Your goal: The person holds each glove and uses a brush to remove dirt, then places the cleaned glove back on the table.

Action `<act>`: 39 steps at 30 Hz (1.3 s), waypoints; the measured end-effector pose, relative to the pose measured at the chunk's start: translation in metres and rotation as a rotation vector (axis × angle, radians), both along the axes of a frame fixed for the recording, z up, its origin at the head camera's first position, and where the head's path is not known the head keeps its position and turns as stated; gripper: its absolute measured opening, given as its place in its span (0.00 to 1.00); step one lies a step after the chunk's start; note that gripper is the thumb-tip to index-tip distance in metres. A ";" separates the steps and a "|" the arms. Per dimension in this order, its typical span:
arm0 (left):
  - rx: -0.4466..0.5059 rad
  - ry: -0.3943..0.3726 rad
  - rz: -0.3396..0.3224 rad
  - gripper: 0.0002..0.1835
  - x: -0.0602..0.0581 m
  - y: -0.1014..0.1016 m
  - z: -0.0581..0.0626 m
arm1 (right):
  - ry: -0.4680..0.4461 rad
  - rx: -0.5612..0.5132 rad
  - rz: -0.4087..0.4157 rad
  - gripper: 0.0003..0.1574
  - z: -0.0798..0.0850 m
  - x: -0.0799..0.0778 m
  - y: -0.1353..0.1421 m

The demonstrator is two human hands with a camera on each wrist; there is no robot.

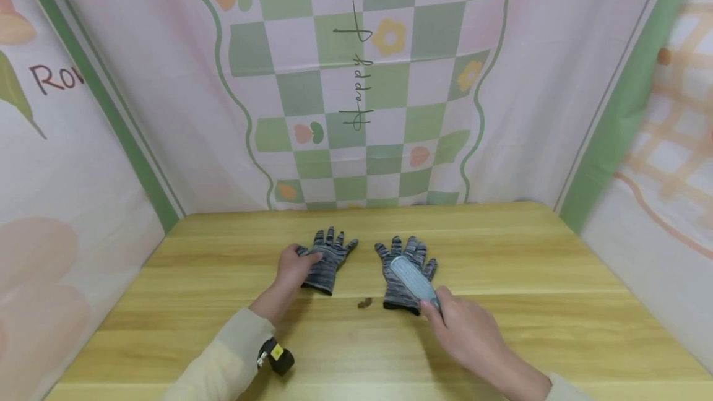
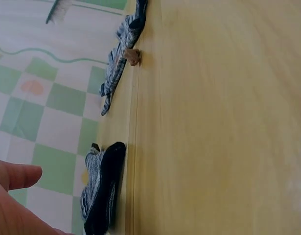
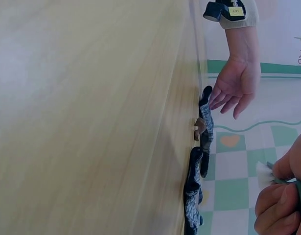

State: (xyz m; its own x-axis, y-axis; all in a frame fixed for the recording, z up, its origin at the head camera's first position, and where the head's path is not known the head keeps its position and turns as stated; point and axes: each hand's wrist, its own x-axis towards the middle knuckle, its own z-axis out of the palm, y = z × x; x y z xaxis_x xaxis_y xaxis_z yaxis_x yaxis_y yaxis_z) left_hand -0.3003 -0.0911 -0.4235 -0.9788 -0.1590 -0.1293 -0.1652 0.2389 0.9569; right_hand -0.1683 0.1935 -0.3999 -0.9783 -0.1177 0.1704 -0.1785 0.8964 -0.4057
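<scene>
Two grey-and-black knit gloves lie flat on the table, fingers pointing away from me: a left glove [image 1: 325, 262] and a right glove [image 1: 398, 277]. My left hand [image 1: 292, 268] is at the left edge of the left glove; in the right wrist view that hand [image 3: 238, 83] has loose, extended fingers close over the glove and holds nothing. My right hand [image 1: 470, 330] grips the handle of a brush with a pale blue back [image 1: 412, 277], held over the right glove. White bristles [image 3: 264, 175] show in the right wrist view.
A small brown scrap [image 1: 364, 302] lies on the wooden table [image 1: 345, 357] between the glove cuffs. Patterned cloth [image 1: 390, 91] hangs behind the table and at both sides. A black wrist device [image 1: 276, 356] sits at the left sleeve.
</scene>
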 end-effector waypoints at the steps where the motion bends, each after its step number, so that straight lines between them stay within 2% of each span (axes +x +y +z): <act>1: -0.006 0.000 -0.003 0.39 0.001 0.001 0.001 | -0.002 -0.004 -0.004 0.14 0.000 0.001 0.001; 10: -0.029 0.048 -0.054 0.42 0.002 0.011 0.003 | -0.003 0.010 -0.011 0.14 0.001 0.006 0.012; 16: 0.013 0.124 -0.135 0.41 0.005 0.023 0.005 | -0.009 0.020 -0.019 0.14 0.001 0.009 0.019; 21: 0.023 0.148 -0.196 0.37 0.005 0.037 0.007 | -0.008 0.025 -0.035 0.15 0.001 0.010 0.027; 25: -0.023 0.122 -0.224 0.34 0.001 0.049 0.005 | -0.002 0.025 -0.044 0.14 0.001 0.010 0.032; 30: -0.112 0.104 -0.328 0.29 -0.003 0.062 0.001 | -0.002 0.031 -0.050 0.16 0.001 0.010 0.037; 33: -0.152 0.077 -0.376 0.29 -0.005 0.070 0.000 | -0.003 0.041 -0.056 0.16 0.001 0.010 0.040; 39: -0.223 0.015 -0.409 0.30 -0.011 0.084 0.001 | -0.009 0.041 -0.070 0.17 0.000 0.012 0.045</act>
State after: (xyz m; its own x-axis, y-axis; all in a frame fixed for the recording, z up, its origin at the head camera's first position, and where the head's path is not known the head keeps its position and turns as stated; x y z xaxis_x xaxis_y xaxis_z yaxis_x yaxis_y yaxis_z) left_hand -0.3116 -0.0072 -0.4227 -0.9685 0.2178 -0.1210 -0.0011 0.4818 0.8763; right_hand -0.1565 0.2384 -0.4003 -0.9859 -0.0560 0.1577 -0.1115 0.9223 -0.3699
